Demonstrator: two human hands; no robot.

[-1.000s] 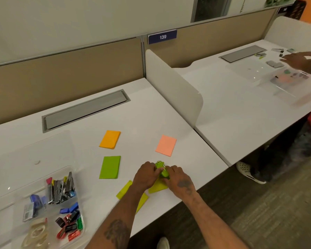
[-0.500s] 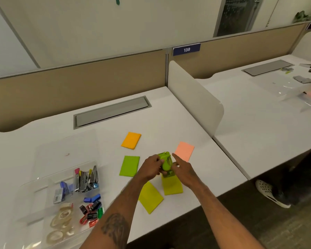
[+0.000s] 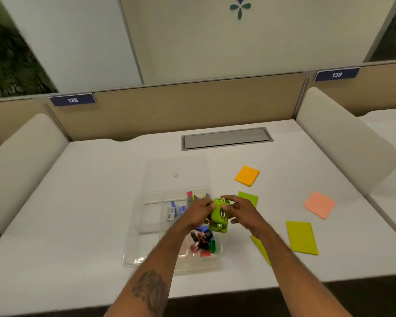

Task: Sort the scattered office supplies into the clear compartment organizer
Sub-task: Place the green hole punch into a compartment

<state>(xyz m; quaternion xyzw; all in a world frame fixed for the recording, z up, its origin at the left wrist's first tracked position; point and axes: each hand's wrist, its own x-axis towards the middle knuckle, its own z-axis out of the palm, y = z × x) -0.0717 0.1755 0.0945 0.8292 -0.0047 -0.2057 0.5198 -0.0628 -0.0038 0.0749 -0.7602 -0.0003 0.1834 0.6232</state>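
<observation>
clear plastic organizer point(image 3: 133, 259) — matt desk point(image 3: 89, 191)

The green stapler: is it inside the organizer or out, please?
Out: left hand and right hand hold the green stapler above the organizer.

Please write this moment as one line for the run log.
left hand: grips green tool | right hand: holds its top | place: over clear organizer

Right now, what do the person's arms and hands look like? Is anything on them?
The left forearm and right forearm are bare, no sleeves in view. A dark tattoo marks the left one. The left hand and right hand wear no gloves; I see no rings or watch.
</observation>
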